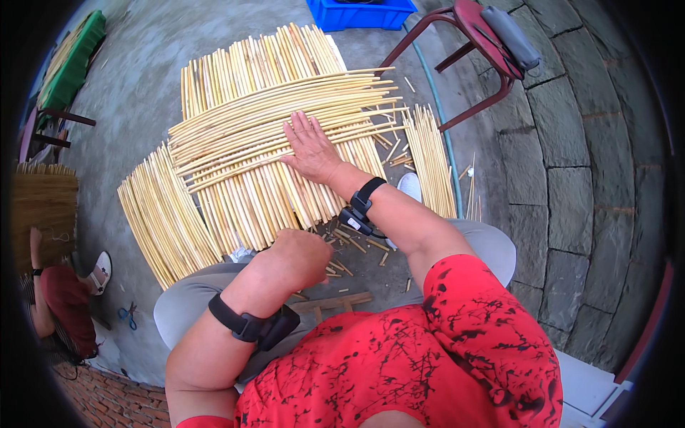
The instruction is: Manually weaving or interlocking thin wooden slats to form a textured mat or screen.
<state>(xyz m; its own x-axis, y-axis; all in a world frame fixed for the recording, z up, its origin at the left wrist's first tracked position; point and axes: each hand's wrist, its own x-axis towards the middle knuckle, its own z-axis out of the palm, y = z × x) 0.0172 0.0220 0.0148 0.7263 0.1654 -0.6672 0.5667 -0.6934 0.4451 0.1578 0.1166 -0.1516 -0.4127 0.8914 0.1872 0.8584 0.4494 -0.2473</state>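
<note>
My right hand lies flat with its fingers spread on a crosswise layer of long pale canes. These canes rest over a mat of side-by-side canes that run away from me. Nearer my body, my left hand is curled into a fist at the mat's near edge. The back of that hand hides what its fingers hold, if anything. Another bundle of canes lies to the left, and a narrower bundle lies at the right by my foot.
Short cane offcuts litter the floor near a wooden piece. A blue crate and a dark red chair stand beyond, beside a hose. On the left, another person's arm reaches over a mat; scissors lie nearby.
</note>
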